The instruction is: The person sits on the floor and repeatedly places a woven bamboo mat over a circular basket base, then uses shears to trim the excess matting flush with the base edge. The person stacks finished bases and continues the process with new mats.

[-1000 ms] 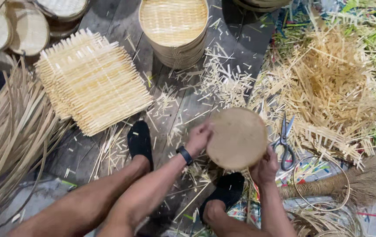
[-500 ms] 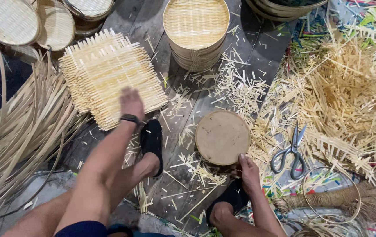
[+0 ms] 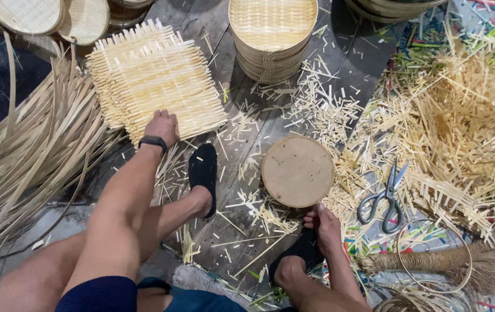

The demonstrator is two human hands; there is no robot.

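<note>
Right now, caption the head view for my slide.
Left hand on stacked woven bamboo mats; right hand beside round wooden disc.

A: Mats (image 3: 155, 75)?
B: Pale yellow, checked weave.
A: Disc (image 3: 298, 171)?
B: Plain tan.
A: Socks (image 3: 203, 173)?
B: Black, as is the wristband (image 3: 153, 141). Scissors (image 3: 383, 193) grey. Floor (image 3: 340, 52) dark grey planks.

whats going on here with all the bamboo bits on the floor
A person sits on the floor amid bamboo offcuts. Their left hand rests on a stack of square woven bamboo mats. Their right hand sits beside a round disc-topped form near their foot. Scissors lie unused to the right.
</note>
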